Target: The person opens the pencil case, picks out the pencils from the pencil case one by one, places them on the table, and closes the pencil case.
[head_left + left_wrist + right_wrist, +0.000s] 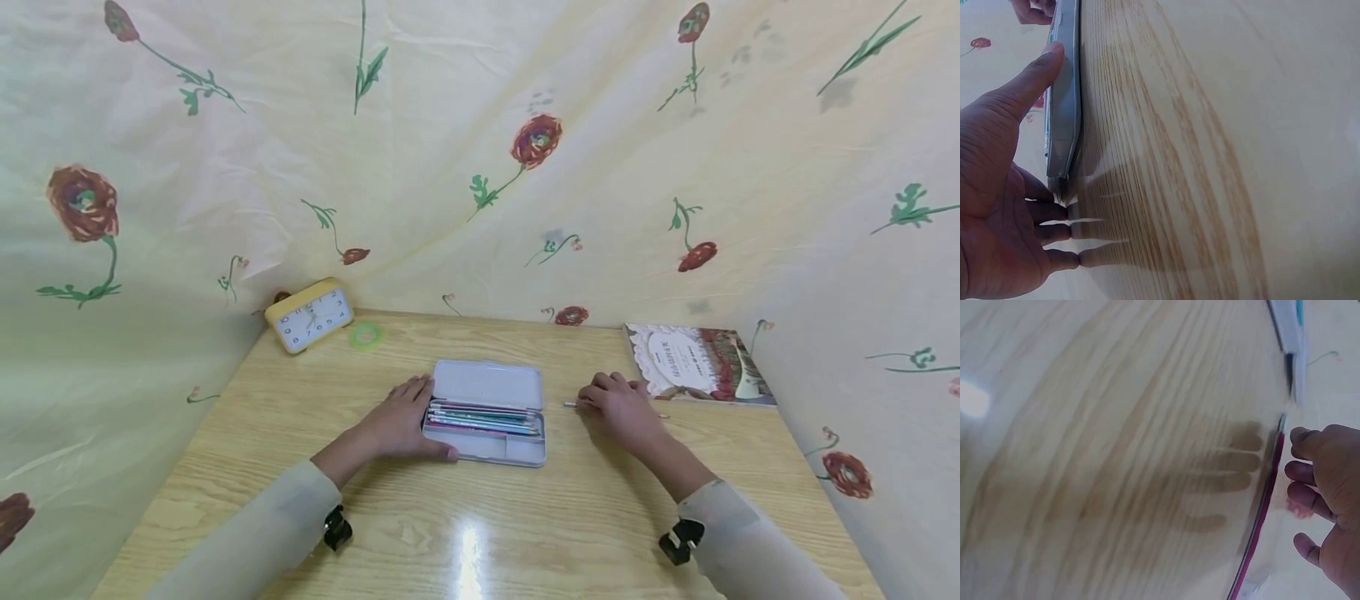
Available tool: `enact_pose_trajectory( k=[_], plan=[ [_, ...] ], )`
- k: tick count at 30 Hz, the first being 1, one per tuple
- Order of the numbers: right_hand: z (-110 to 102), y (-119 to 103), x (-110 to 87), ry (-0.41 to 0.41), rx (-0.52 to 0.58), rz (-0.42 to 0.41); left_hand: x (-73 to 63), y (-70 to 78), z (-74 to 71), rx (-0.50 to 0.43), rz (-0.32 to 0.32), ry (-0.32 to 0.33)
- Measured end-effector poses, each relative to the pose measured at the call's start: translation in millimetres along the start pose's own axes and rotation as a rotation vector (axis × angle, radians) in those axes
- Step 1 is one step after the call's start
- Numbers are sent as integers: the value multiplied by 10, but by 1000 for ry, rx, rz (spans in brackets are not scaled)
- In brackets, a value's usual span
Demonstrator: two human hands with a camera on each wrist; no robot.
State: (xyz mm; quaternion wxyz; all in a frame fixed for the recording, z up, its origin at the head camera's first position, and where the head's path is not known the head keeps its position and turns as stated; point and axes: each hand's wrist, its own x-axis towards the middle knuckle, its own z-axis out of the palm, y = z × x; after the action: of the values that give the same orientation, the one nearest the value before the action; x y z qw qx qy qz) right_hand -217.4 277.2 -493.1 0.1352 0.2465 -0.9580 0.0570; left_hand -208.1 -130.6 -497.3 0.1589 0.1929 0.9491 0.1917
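My left hand [397, 422] braces the left end of an open, pale pencil case [486, 385]. Its thumb lies along the front edge, and the straight fingers reach up the left side. In the left wrist view the fingertips [1071, 259] come down to the table just past the case's end. Several coloured pencils [483, 419] lie in the back compartment. My right hand [621, 408] is over a single pencil [570, 404] to the right of the case. The right wrist view shows this dark red pencil [1263, 515] beneath loosely bent fingers, with a gap between.
A yellow alarm clock [311, 315] stands at the table's back left corner, beside a green tape ring [366, 336]. At the back right lies a booklet [697, 364] with a patterned cover. Flowered cloth [420, 167] hangs behind and along both sides of the wooden table [420, 533].
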Motion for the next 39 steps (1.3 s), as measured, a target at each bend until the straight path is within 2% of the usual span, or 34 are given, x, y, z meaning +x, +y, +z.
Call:
enact_pose_trajectory(
  k=[6,13,22,27,32,39],
  plan=[
    [-23,-221,142,3,37,-32,7,-5,1,5,-7,-1],
    [-39,-565,315,-69,107,-49,3,5,-4,-2,-12,-6],
    [83,-987,482,-59,125,-178,-11,20,-23,-4,-12,-4],
    [148,-1194,545,-93,117,-231,-12,10,-22,10,-6,0],
    [162,-1314,586,-132,120,-241,2,0,-7,15,5,10],
    [170,-1338,611,-161,101,-243,11,-3,0,16,2,11]
  ],
)
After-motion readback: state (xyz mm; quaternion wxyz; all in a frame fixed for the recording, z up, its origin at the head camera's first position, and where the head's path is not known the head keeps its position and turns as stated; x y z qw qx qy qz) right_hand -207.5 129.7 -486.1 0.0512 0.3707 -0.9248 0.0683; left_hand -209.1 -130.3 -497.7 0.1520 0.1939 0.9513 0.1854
